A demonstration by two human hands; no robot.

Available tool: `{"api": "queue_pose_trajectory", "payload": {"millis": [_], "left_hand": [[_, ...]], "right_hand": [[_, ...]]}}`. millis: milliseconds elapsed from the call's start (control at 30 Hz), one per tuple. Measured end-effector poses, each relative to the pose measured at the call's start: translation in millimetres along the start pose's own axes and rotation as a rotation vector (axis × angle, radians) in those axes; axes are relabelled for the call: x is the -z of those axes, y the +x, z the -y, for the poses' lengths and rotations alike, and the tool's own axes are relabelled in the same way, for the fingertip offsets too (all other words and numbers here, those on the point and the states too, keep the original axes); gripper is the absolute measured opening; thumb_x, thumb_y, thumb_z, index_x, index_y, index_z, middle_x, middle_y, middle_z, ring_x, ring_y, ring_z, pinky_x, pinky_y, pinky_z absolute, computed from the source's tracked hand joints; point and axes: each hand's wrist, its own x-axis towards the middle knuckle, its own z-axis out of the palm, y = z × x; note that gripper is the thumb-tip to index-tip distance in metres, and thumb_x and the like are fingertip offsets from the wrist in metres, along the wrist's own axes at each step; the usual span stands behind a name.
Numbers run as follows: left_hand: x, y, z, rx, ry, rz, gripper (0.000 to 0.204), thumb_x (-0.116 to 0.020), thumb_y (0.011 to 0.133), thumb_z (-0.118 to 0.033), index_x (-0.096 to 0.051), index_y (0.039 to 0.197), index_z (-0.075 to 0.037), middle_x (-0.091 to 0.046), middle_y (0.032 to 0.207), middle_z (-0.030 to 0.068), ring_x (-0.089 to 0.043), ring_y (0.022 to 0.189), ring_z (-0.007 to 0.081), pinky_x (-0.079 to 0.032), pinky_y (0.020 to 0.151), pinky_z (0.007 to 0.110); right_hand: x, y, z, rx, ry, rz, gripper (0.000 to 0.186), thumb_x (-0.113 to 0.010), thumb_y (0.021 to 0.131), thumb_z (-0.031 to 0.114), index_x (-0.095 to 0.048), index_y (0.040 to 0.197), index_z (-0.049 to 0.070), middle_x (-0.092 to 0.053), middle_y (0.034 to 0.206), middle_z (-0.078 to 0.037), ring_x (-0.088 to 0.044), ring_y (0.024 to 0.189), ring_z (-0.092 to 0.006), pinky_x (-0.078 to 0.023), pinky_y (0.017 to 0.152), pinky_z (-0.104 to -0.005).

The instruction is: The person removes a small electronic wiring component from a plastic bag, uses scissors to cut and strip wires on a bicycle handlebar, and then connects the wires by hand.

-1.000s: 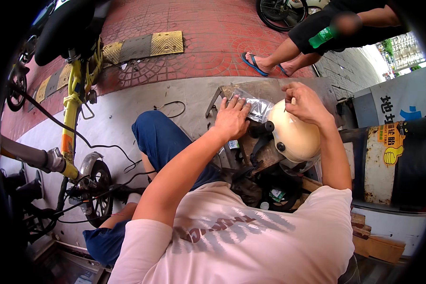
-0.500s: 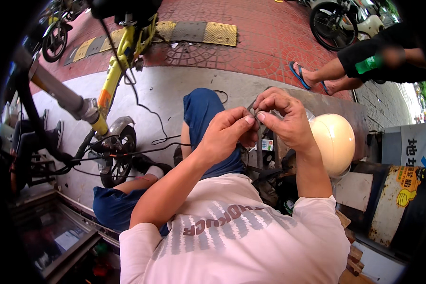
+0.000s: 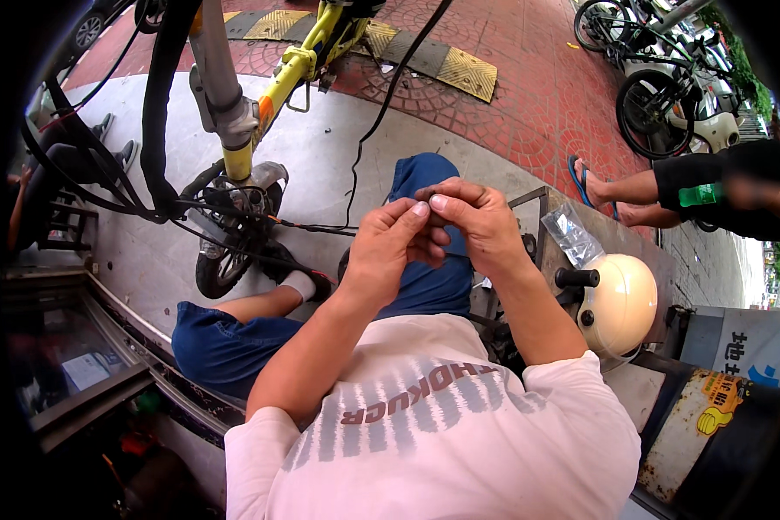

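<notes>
Over my blue-clad knee [image 3: 425, 173], my two hands meet with their fingertips together. My left hand [image 3: 390, 247] is closed, thumb against fingers. Facing it, my right hand [image 3: 481, 221] is pinched shut in the same way. Something small and dark seems to sit between the fingertips, but the fingers hide most of it. A black cable [image 3: 353, 178] hangs down behind my hands. To their left stands a yellow bike frame [image 3: 288, 78] with a grey steering post [image 3: 225, 95] and a small front wheel [image 3: 219, 273].
On the right, a cream helmet [image 3: 624, 303] rests on a brownish bench [image 3: 659, 260], near a black handle grip [image 3: 576, 277] and a clear plastic bag [image 3: 572, 236]. Beyond it sits a person in flip-flops [image 3: 578, 180]. A yellow-black speed bump [image 3: 468, 74] crosses the red paving.
My view has shifted, so the bike appears nearer and larger. My hands remain fingertip to fingertip, with the left hand turned slightly. The grip and plastic bag beside the helmet now show clearly.
</notes>
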Motion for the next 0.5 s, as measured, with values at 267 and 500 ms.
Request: {"api": "queue_pose_trajectory", "payload": {"millis": [267, 500], "left_hand": [[9.1, -3.8, -5.1, 0.122, -0.08, 0.042, 0.027, -0.056, 0.109, -0.025, -0.068, 0.104, -0.002, -0.073, 0.084, 0.0091, -0.07, 0.064, 0.0172, -0.063, 0.061, 0.033], [9.0, -0.1, -0.1, 0.144, -0.087, 0.037, 0.026, -0.055, 0.109, -0.025, -0.068, 0.103, -0.002, -0.072, 0.083, 0.009, -0.069, 0.062, 0.0164, -0.063, 0.06, 0.033]], "right_hand": [[4.5, -3.1, 14.1, 0.212, -0.437, 0.062, 0.022, -0.064, 0.097, 0.003, -0.075, 0.113, -0.007, -0.074, 0.096, -0.008, -0.07, 0.087, -0.0137, -0.057, 0.08, -0.0282], [9.1, -3.9, 11.8, 0.367, -0.694, 0.059, 0.023, -0.065, 0.097, 0.007, -0.075, 0.111, -0.009, -0.073, 0.094, -0.008, -0.069, 0.085, -0.014, -0.056, 0.079, -0.0298]]}}
